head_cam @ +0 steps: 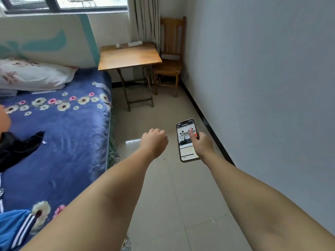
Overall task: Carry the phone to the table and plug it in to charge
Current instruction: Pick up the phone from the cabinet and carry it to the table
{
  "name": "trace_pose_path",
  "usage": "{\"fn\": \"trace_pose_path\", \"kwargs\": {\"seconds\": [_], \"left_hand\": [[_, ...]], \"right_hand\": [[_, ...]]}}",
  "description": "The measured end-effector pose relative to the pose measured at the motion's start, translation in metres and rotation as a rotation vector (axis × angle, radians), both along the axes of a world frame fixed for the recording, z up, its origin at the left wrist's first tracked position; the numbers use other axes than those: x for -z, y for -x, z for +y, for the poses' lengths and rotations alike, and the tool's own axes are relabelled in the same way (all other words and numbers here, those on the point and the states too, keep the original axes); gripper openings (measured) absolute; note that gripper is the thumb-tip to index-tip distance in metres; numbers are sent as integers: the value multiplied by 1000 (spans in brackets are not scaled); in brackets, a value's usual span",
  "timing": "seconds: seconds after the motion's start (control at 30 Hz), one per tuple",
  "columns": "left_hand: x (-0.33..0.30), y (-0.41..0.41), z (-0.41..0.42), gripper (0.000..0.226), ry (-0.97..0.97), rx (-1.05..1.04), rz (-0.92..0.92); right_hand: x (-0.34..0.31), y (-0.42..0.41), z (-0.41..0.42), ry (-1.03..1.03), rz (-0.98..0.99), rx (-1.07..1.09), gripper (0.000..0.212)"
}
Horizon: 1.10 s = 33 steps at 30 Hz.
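The phone (184,142) has its screen lit and faces up in my right hand (204,144), thumb resting on the glass, out in front of me over the tiled floor. My left hand (154,142) hovers just left of it, fingers curled into a loose fist with nothing in them. Ahead stands a small wooden folding table (129,56) beside the bed. At its far edge lie a white power strip (135,43) and a small white charger plug (118,45) with a thin cable.
A bed (59,127) with a blue flowered sheet and a pillow (34,74) fills the left. A wooden chair (170,57) stands right of the table against the curtain (145,20). A white wall runs along the right. Tiled floor leads to the table.
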<state>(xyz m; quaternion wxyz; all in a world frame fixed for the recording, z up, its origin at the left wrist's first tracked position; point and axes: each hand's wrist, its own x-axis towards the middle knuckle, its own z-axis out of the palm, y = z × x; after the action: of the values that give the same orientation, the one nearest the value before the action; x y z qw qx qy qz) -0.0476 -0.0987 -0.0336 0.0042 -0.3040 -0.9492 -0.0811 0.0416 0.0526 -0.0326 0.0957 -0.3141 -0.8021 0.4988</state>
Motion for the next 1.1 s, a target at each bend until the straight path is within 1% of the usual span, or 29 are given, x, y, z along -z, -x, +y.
{"fn": "trace_pose_path", "kwargs": {"seconds": [0.17, 0.27, 0.47, 0.53, 0.67, 0.87, 0.93, 1.1], "left_hand": [[13, 59, -31, 31, 2, -85, -21], [18, 110, -45, 31, 24, -127, -26], [21, 254, -37, 33, 30, -204, -6], [20, 301, -25, 34, 49, -229, -19], [11, 384, -5, 34, 23, -271, -43], [10, 513, -7, 34, 22, -351, -72], [12, 559, -7, 35, 35, -355, -70], [17, 701, -7, 35, 38, -306, -44]], "right_hand": [[13, 80, -20, 27, -15, -73, 36], [20, 137, -25, 4, -36, -137, 38], [34, 281, -7, -28, -33, -217, 41], [30, 333, 4, -51, -42, -261, 40], [17, 436, 23, -63, -44, -299, 38], [19, 580, 34, -22, -67, -318, 42], [24, 626, 33, -9, -66, -325, 47], [35, 765, 27, 14, -54, -296, 47]]}}
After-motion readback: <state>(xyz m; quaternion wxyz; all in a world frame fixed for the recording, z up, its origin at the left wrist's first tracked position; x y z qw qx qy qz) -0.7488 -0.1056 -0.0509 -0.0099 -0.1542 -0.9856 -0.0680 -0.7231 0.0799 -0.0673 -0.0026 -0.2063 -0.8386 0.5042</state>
